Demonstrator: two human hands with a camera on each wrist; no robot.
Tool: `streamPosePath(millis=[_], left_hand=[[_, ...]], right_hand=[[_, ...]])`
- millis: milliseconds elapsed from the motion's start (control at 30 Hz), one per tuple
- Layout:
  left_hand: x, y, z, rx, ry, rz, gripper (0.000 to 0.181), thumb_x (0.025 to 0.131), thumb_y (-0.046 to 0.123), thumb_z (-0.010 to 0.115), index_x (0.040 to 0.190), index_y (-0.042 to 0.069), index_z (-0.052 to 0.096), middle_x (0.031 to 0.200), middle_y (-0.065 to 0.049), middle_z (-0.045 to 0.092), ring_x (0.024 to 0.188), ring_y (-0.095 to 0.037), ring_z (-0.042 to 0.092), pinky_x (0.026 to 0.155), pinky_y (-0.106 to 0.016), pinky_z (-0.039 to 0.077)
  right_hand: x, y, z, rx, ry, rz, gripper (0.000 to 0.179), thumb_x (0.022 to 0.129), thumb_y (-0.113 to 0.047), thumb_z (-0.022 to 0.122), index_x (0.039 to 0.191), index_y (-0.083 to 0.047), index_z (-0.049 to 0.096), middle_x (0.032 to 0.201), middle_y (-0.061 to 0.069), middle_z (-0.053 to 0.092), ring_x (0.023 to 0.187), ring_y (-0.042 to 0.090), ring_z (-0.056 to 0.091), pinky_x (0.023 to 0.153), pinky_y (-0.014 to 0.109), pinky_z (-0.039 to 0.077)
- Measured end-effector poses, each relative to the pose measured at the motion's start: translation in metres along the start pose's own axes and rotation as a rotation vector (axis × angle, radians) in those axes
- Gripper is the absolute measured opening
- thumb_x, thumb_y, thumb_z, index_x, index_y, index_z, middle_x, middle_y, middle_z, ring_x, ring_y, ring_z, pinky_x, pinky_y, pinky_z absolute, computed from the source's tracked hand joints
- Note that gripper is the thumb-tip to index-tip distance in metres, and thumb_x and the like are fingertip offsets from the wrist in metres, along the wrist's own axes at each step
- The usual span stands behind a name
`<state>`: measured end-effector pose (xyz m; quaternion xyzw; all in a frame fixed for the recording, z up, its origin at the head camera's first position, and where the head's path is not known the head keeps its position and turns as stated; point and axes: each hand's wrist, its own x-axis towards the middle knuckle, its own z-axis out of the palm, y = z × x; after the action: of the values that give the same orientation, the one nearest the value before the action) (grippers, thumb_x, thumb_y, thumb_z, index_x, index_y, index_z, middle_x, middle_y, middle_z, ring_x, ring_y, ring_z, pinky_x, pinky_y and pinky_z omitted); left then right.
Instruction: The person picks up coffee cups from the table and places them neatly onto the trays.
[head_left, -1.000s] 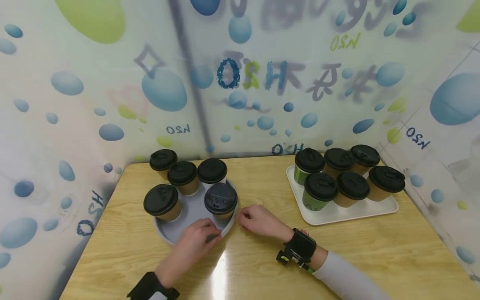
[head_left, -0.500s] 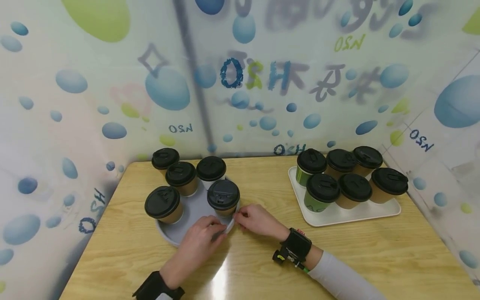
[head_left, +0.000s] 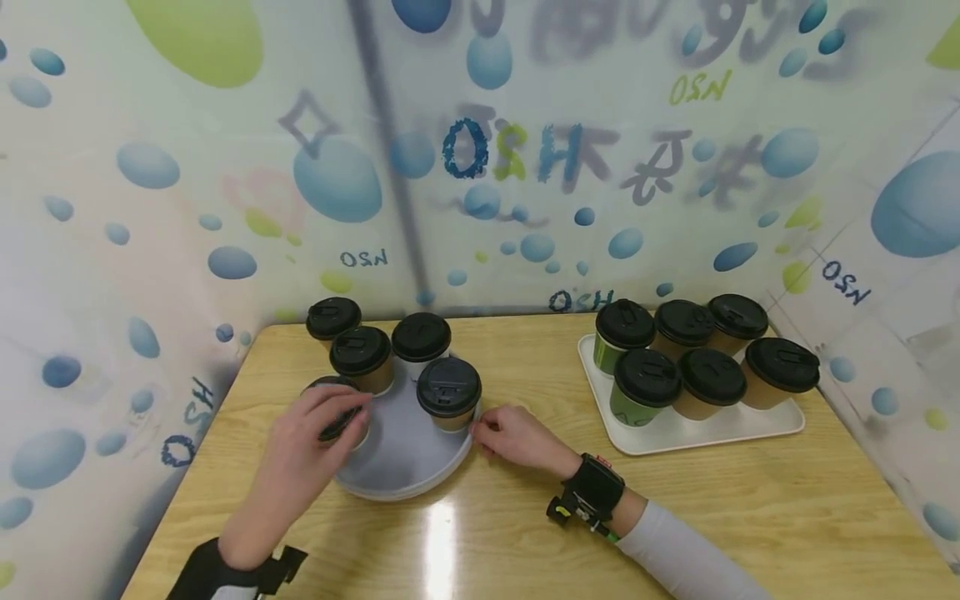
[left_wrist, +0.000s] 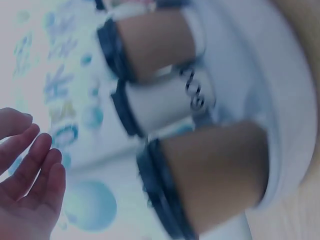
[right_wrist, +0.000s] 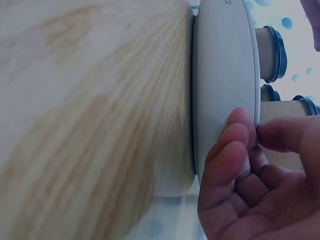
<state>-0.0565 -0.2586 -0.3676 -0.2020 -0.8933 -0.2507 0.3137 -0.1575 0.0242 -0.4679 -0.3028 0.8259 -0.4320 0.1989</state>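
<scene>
A round grey tray (head_left: 408,482) carries several paper cups with black lids. On its right side stands a brown cup (head_left: 450,396), and a white cup (head_left: 422,340) is behind it. My right hand (head_left: 517,437) pinches the tray's rim; the right wrist view shows its thumb over the edge and fingers against the outer wall. My left hand (head_left: 303,446) hovers at the front-left cup (head_left: 362,433), partly hiding it. Its fingers are loosely bent and hold nothing; in the left wrist view the hand (left_wrist: 32,185) is apart from the visible cups.
At the right, a white rectangular tray (head_left: 701,437) bears several lidded cups, green ones (head_left: 633,404) on its left side. Another brown cup (head_left: 332,318) stands at the back left. A patterned wall (head_left: 480,242) borders the wooden table (head_left: 525,533).
My left hand has left the round tray's front rim and moved left and up to the front-left cup. The right hand has come to the tray's right rim and pinches it.
</scene>
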Motion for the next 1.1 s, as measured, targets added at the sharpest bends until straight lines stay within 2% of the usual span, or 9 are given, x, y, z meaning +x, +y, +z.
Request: streamPosePath(millis=[100,200,367,467,700,767,833,933,1100], left_hand=[[0.008,-0.018,-0.017,0.007,0.054,-0.066,0.033,0.080,-0.007,0.082,0.111,0.004,0.077,0.106,-0.007,0.073,0.095,-0.020,0.067,0.087,-0.010,0.043],[0.013,-0.040,-0.030,0.012,0.092,-0.141,0.036,0.083,-0.008,0.079,0.116,0.002,0.074,0.108,-0.013,0.074,0.100,-0.004,0.063,0.089,-0.005,0.039],[0.021,-0.075,-0.044,0.006,0.077,-0.254,0.037,0.090,-0.004,0.075,0.126,0.000,0.069,0.115,-0.018,0.072,0.107,0.016,0.048,0.089,-0.002,0.036],[0.024,-0.093,-0.045,0.006,0.035,-0.294,0.038,0.093,0.003,0.075,0.130,0.000,0.067,0.119,-0.018,0.069,0.108,0.008,0.052,0.089,-0.002,0.036],[0.031,-0.130,-0.035,-0.032,-0.079,-0.374,0.045,0.099,0.016,0.072,0.139,0.000,0.060,0.134,-0.020,0.058,0.120,-0.035,0.056,0.089,-0.002,0.037],[0.033,-0.136,-0.033,-0.035,-0.115,-0.402,0.048,0.100,0.019,0.071,0.141,-0.001,0.058,0.137,-0.021,0.054,0.124,-0.041,0.054,0.096,-0.011,0.045],[0.036,-0.142,-0.031,-0.046,-0.153,-0.428,0.052,0.100,0.022,0.071,0.144,-0.002,0.055,0.141,-0.024,0.050,0.128,-0.046,0.052,0.103,-0.031,0.050],[0.042,-0.152,-0.028,-0.090,-0.216,-0.467,0.060,0.101,0.025,0.069,0.149,-0.003,0.048,0.147,-0.028,0.043,0.134,-0.050,0.045,0.102,-0.061,0.045],[0.050,-0.170,-0.021,-0.185,-0.331,-0.544,0.076,0.102,0.035,0.068,0.159,0.000,0.032,0.158,-0.031,0.027,0.142,-0.055,0.033,0.106,-0.069,0.038]], right_hand=[[0.000,0.000,0.000,-0.008,0.002,-0.005,0.037,0.107,-0.021,0.054,0.078,-0.004,0.068,0.062,-0.006,0.057,0.052,0.005,0.045,0.050,0.021,0.033],[0.000,0.000,-0.001,-0.002,-0.004,-0.004,0.036,0.107,-0.020,0.054,0.078,-0.004,0.068,0.063,-0.005,0.058,0.053,0.005,0.046,0.050,0.021,0.033],[0.000,0.000,-0.002,0.001,-0.004,0.008,0.036,0.107,-0.020,0.054,0.079,-0.004,0.068,0.064,-0.004,0.058,0.053,0.006,0.046,0.050,0.022,0.033],[0.000,-0.001,-0.002,0.006,-0.004,0.018,0.035,0.107,-0.020,0.054,0.080,-0.003,0.069,0.064,-0.004,0.059,0.054,0.006,0.047,0.050,0.022,0.033],[0.000,0.001,0.000,0.013,-0.010,0.017,0.035,0.107,-0.020,0.054,0.081,-0.003,0.069,0.064,-0.005,0.059,0.054,0.006,0.047,0.051,0.021,0.034],[-0.001,0.001,0.000,0.016,-0.009,0.015,0.035,0.107,-0.021,0.054,0.081,-0.003,0.069,0.065,-0.005,0.060,0.054,0.006,0.048,0.051,0.021,0.034],[-0.001,0.001,0.000,0.019,-0.011,0.015,0.035,0.107,-0.021,0.054,0.081,-0.003,0.069,0.065,-0.004,0.061,0.054,0.006,0.048,0.051,0.021,0.034],[-0.001,0.000,-0.001,0.018,-0.009,0.018,0.034,0.107,-0.021,0.054,0.082,-0.004,0.069,0.066,-0.003,0.062,0.055,0.006,0.049,0.051,0.021,0.035],[0.000,0.000,-0.002,0.020,-0.005,0.017,0.034,0.107,-0.020,0.054,0.080,-0.003,0.069,0.065,-0.001,0.062,0.054,0.006,0.049,0.051,0.020,0.035]])
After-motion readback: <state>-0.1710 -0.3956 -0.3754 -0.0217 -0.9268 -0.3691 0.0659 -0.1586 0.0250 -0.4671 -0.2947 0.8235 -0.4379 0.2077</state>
